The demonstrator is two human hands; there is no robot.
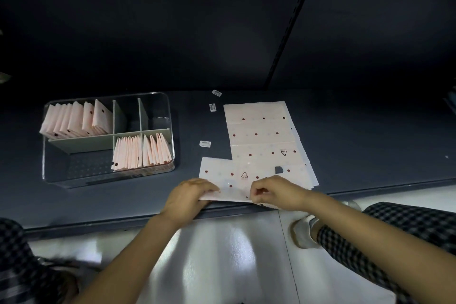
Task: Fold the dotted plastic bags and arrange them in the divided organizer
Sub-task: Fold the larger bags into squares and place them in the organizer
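A pale pink dotted plastic bag (229, 175) lies flat at the table's near edge, across the bottom of a stack of flat dotted bags (261, 131). My left hand (190, 195) presses and grips its near left corner. My right hand (274, 192) pinches its near edge, fingers curled over the plastic. To the left stands a clear divided organizer (158, 97). Several folded bags (76, 118) stand in its back left compartment, and more folded bags (140, 153) fill the two front right compartments.
Three small white barcode stickers (212, 107) lie on the dark table (370, 143) between organizer and stack. A dark wall rises behind. Below the table edge are a glossy white floor (222, 254), my checkered trouser legs and a white shoe (302, 232).
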